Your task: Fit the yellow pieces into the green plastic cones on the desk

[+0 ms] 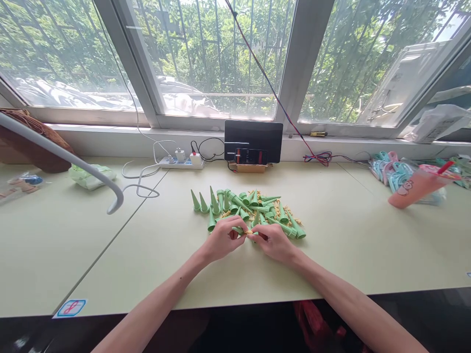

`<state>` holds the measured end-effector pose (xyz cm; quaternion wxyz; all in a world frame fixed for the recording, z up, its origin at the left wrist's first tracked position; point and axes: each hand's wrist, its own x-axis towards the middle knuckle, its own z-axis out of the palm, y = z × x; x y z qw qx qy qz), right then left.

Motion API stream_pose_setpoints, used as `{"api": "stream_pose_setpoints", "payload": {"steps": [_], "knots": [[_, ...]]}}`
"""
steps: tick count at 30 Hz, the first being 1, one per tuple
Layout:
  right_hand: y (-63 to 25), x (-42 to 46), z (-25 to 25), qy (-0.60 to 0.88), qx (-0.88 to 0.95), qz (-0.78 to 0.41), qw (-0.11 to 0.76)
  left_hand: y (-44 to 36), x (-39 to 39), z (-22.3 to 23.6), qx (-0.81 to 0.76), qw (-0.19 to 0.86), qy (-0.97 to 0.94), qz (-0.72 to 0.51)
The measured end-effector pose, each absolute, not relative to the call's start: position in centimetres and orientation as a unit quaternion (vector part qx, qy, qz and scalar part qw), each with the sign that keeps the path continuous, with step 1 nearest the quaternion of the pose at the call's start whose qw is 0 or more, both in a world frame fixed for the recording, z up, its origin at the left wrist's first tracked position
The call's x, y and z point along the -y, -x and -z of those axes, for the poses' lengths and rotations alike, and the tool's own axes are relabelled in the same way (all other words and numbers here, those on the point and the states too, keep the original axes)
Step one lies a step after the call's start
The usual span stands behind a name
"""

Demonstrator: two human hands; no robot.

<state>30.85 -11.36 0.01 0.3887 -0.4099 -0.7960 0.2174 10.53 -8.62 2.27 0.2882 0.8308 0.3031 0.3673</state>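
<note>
1. A small green piece (238, 229) is at the centre of the frame, slightly below the middle, in the fingers of the left hand (228, 236). Its long axis runs roughly sideways; the fingers hide too much to tell which way it points.
2. A small yellow piece (249, 232) sits just beside it, between both hands, also lying roughly sideways. The right hand (275, 240) has thumb and fingers pinched together on it. The left hand's fingertips are clamped around the green piece.
3. Just beyond the hands is a heap of green cones (221, 198). Several at its left side stand upright, tips toward the top of the frame; others lie at mixed angles. Small yellow pegs (296, 217) are scattered among them.
4. At the lower left, a blue-bordered sticker (71, 308) bears a red handwritten mark resembling an 8. At the right, a pink cup (414, 187) with a red straw carries a cartoon print. The lit characters on the phone (250, 156), upper centre, are too small to read.
5. The bench (353, 245) is pale yellow-green, with a dark seam slanting through its left part.
6. Behind the phone stands a dark tablet (253, 133); a white power strip (182, 163) lies to its left. Across the top, windows (221, 59) show bars and sunlit foliage.
</note>
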Motion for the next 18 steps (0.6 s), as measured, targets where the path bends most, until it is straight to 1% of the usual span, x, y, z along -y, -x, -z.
{"api": "stream_pose_setpoints", "payload": {"steps": [13, 18], "knots": [[-30.79, 11.46, -0.35, 0.397, 0.805, -0.215, 0.384, -10.64, 8.73, -1.97, -0.296, 0.288, -0.831, -0.373], [-30.73, 11.44, -0.32, 0.398, 0.810, -0.206, 0.379, -10.72, 8.79, -1.93, -0.282, 0.265, -0.841, -0.378]]}}
